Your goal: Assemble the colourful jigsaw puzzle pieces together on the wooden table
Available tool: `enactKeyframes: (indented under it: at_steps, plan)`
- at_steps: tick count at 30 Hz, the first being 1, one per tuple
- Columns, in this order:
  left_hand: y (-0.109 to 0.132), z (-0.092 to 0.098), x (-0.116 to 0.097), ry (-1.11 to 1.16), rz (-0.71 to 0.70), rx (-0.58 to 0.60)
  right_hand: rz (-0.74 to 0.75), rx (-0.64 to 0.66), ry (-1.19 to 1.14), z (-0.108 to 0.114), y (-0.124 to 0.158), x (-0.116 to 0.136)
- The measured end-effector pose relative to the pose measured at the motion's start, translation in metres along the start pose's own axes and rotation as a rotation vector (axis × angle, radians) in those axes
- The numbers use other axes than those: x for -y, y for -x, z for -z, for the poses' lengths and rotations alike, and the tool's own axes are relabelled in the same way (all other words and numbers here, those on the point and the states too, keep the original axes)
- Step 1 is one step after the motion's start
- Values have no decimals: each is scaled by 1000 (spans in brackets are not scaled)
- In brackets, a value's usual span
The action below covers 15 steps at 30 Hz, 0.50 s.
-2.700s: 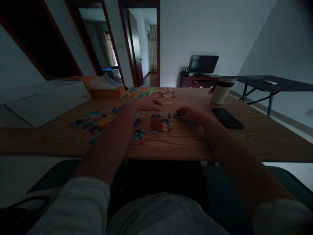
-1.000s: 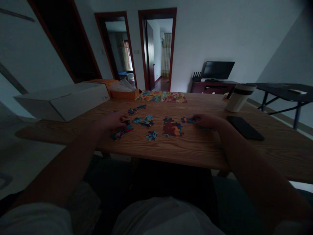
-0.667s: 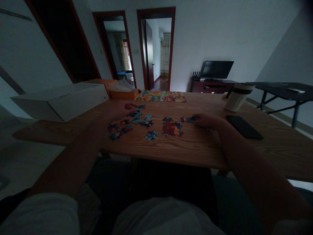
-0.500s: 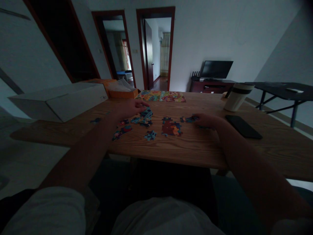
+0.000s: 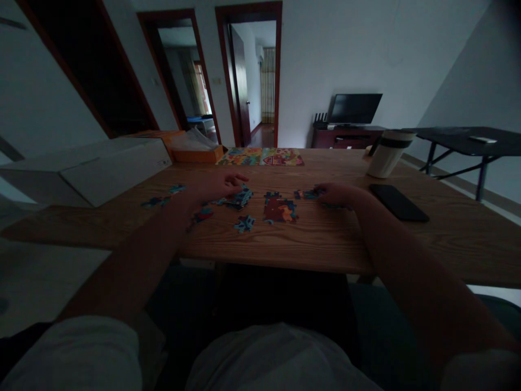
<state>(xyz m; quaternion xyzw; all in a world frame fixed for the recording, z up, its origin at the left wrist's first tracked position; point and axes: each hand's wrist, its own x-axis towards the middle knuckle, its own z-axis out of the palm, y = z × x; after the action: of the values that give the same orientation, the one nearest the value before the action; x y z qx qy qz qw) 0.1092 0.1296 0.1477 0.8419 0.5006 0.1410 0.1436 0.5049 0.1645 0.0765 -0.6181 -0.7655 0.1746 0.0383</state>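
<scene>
My left hand (image 5: 223, 185) hovers low over a small heap of blue puzzle pieces (image 5: 243, 197), its fingers apart; nothing shows between them. On the right, my right hand (image 5: 337, 194) has its fingers closed at a puzzle piece (image 5: 317, 191) among a few dark blue ones; its palm hides part of them. Between the hands lies a joined reddish-brown puzzle section (image 5: 280, 208) with an orange figure. Nearer me is a loose light blue puzzle piece (image 5: 245, 223). More pieces (image 5: 203, 215) lie partly hidden by my left wrist.
A colourful picture sheet (image 5: 260, 157) lies at the table's far edge. At left stand a white box (image 5: 114, 165) and an orange box (image 5: 199, 156) with clear plastic. On the right are a dark phone (image 5: 398, 202) and a white cup (image 5: 386, 157) with a dark band.
My left hand has shifted down over the blue heap and its fingers have spread. My right hand stays at the right-hand pieces. The whole view has turned slightly.
</scene>
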Motion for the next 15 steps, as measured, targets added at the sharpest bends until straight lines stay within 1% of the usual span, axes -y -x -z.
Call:
enactKeyframes:
  at_steps: [2, 5, 7, 9, 10, 12, 14, 15]
  plan:
    - [11, 10, 15, -54, 55, -12, -3, 3, -36, 1, 2, 1]
    - [29, 33, 40, -150, 167, -42, 10, -6, -19, 2, 4, 2]
    - [40, 47, 60, -177, 217, -82, 8, -8, 1, 2, 3, 1]
    - [48, 57, 83, -197, 286, -112, 16, -16, 9, 1, 1, 0]
    - [51, 60, 94, -204, 325, -106, 23, -16, 10, 0, 1, -1]
    - [54, 62, 113, -204, 393, -47, 26, -9, 15, -1, -1, -2]
    - [55, 57, 123, -210, 432, 22, 24, -3, 14, -1, -1, -2]
    - [54, 52, 125, -218, 439, 38, 28, 0, 11, -1, -1, -2]
